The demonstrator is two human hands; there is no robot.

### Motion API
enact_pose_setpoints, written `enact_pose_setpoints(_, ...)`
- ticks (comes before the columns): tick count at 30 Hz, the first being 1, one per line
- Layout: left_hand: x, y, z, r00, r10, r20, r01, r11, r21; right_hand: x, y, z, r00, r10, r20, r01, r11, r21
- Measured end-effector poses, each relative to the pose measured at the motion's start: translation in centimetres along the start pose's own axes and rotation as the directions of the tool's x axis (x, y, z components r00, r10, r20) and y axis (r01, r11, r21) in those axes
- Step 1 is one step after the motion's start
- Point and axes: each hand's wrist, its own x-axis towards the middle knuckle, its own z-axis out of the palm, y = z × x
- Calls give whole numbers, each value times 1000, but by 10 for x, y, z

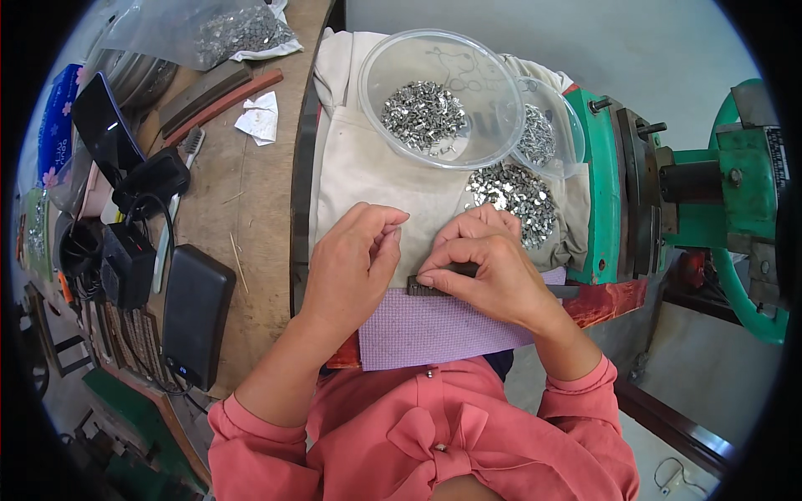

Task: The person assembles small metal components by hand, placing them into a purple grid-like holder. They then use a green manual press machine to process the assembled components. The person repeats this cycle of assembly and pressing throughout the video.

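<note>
Under the right hand lies a dark slim bar, pressed onto a lilac cloth; the grip of that hand is closed on the bar, thumb and forefinger pinching its upper edge, the remaining fingers curled over it. Just left of it the left hand hovers with its fingertips pinched together near the bar's left end; its grip is closed, but whether a small piece sits between the fingers cannot be told. Beyond both hands a cream cloth covers the table, and on it, just past the right hand's knuckles, rests a loose heap of small metal parts. Further off stands a clear bowl with more such parts, and a second clear bowl overlaps it on the right. Right of the right hand stands a green machine. Well left of the left hand, on the wooden table, lie a black power bank and a bag of parts.
</note>
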Motion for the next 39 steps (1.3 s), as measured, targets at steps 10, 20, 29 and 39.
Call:
enact_pose_setpoints(10, 0, 2, 0, 1000, -8, 29, 6, 997, 77, 2, -2, 11, 998, -36, -56, 34, 999, -39)
enact_pose_setpoints(20, -2, -2, 5, 988, 150, 39, -155, 956, 248, -3, 4, 17, 991, -66, -115, 63, 997, -34)
enact_pose_setpoints(29, -15, 7, 0, 1000, 26, 12, -26, 999, 23, -37, 5, -9, 927, -107, -359, 119, 993, 12)
enact_pose_setpoints(39, -42, 11, 4, 980, 194, 45, -199, 951, 236, -136, 37, 9, 733, 80, -676, -167, 984, -65)
